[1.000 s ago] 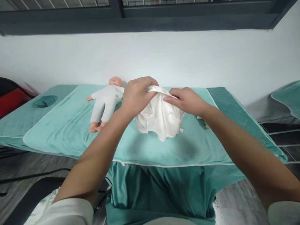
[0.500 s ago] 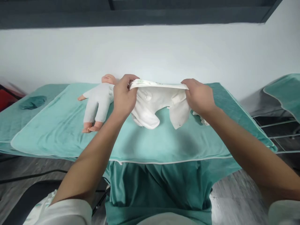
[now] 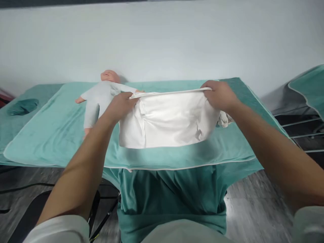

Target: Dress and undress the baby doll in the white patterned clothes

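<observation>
White cloth (image 3: 172, 118) is hanging between your two hands, right in the middle of the frame. Your left hand (image 3: 123, 105) is holding its top left corner, just left of the middle. Your right hand (image 3: 219, 96) is holding the top right corner, right of the middle. Both hands are closing their fingers tightly on the edge, and neither one is holding anything else. The top edge is running almost straight from hand to hand, and the rest is hanging down in front of the green bed cover (image 3: 50, 128).

As for how far along you are, the lifting and spreading are looking mostly done. Folds are showing near both sides, so the smoothing is looking only partly done. The cloth is not lying flat on the bed yet.

The doll (image 3: 97, 94) is lying on its back in the left half of the frame, wearing pale clothes, and your left arm is hiding part of its legs. A small crumpled bundle (image 3: 224, 120) is sitting just below your right hand; your arm is covering some of it, so it may be cloth, but I am not seeing enough to be sure. A black chair (image 3: 27, 216) is standing at the lower left.
</observation>
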Demonstrator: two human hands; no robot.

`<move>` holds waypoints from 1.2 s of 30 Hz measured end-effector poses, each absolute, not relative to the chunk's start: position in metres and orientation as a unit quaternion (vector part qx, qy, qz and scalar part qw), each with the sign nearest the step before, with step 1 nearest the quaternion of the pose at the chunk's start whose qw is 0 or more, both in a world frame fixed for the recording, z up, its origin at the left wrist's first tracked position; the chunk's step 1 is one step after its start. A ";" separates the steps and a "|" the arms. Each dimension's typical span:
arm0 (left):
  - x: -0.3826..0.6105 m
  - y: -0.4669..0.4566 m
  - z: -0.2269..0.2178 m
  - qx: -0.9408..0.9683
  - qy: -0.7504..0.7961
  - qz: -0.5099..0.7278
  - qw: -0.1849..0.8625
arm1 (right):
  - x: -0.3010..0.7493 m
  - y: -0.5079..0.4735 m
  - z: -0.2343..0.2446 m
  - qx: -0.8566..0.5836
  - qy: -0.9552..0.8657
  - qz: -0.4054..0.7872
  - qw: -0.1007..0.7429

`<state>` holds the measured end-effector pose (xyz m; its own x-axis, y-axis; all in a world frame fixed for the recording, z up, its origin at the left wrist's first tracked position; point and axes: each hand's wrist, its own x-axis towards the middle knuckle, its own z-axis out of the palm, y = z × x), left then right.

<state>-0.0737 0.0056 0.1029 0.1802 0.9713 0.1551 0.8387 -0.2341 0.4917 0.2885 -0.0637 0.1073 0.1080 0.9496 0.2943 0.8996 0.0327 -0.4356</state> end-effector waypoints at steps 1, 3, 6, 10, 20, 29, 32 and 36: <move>-0.072 0.013 0.098 0.753 0.613 0.191 0.145 | 0.286 -0.057 0.101 -0.704 -0.666 0.044 0.243; -0.064 0.030 0.086 0.742 0.641 0.143 0.137 | 0.278 -0.041 0.087 -0.727 -0.655 0.033 0.203; -0.045 0.049 0.060 0.720 0.676 0.123 0.097 | 0.259 -0.019 0.062 -0.743 -0.647 0.012 0.170; -0.013 0.040 0.013 0.758 0.635 0.144 0.031 | 0.227 -0.012 0.022 -0.684 -0.707 0.044 0.173; 0.025 0.027 -0.043 0.695 0.689 0.152 0.136 | 0.171 -0.009 -0.061 -0.765 -0.594 0.102 0.228; 0.044 0.029 -0.029 0.661 0.687 0.289 0.087 | 0.159 0.014 -0.041 -0.786 -0.499 0.024 0.365; 0.042 0.046 -0.037 0.667 0.690 0.265 0.088 | 0.167 0.026 -0.040 -0.774 -0.508 0.009 0.378; 0.039 0.075 -0.048 0.694 0.679 0.227 0.074 | 0.180 0.047 -0.045 -0.764 -0.544 0.047 0.344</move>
